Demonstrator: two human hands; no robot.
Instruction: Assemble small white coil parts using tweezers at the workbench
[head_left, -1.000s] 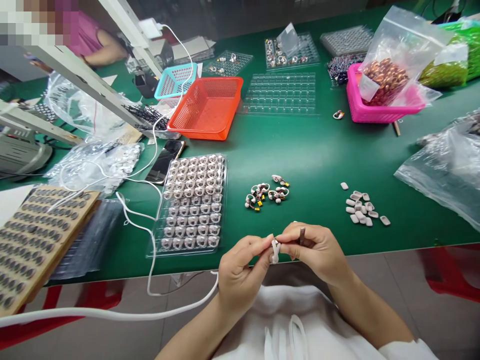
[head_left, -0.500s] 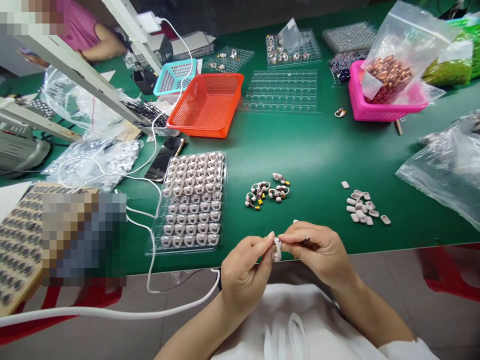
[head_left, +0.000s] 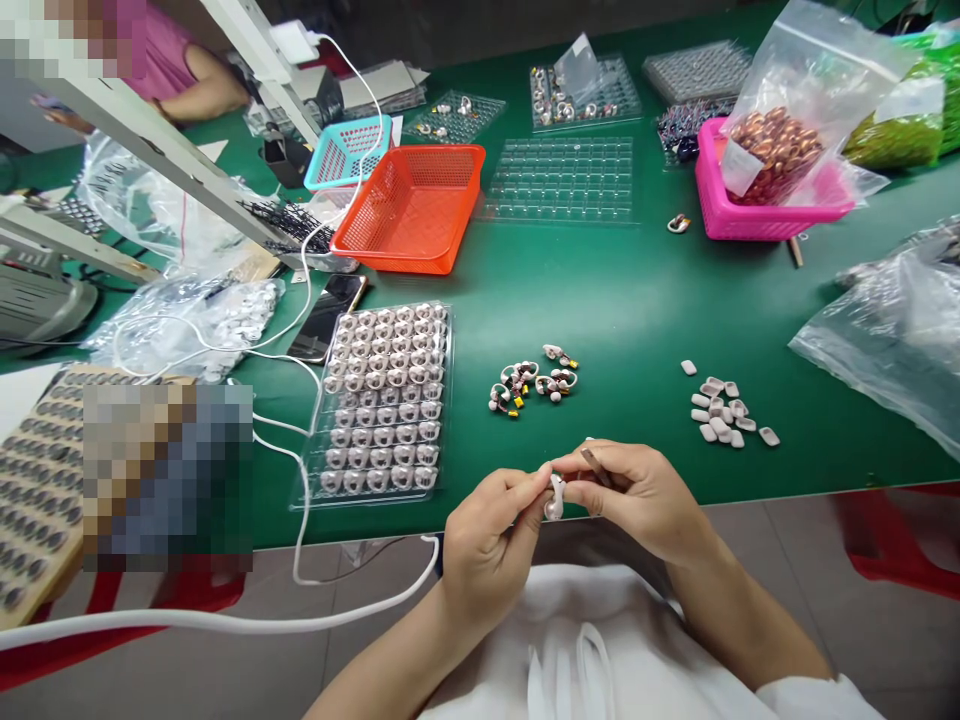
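Observation:
My left hand (head_left: 491, 540) pinches a small whitish earphone part (head_left: 554, 498) between thumb and fingertips at the table's front edge. Close against it, my right hand (head_left: 637, 490) is closed around a thin, flat brownish tool (head_left: 597, 468); its tip is hidden by the fingers. Beyond the hands lies a small group of earphone pieces (head_left: 555, 383) with wires and yellow tabs. To the right is a loose pile of small pale oblong caps (head_left: 718, 412). A clear tray (head_left: 448, 400) on the left holds rows of pale rounded parts.
An orange basket (head_left: 454, 215), a teal basket (head_left: 319, 172) and a flat clear tray (head_left: 562, 180) stand farther back. A pink basket (head_left: 776, 222) holds a bag of copper-coloured parts. A phone (head_left: 330, 317) and white cables lie at left. Another person's arm (head_left: 206, 90) shows at upper left.
The tool in my right hand has turned, and more of it shows above the fingers. The right fingertips have shifted slightly at the earphone part, which my left hand still holds.

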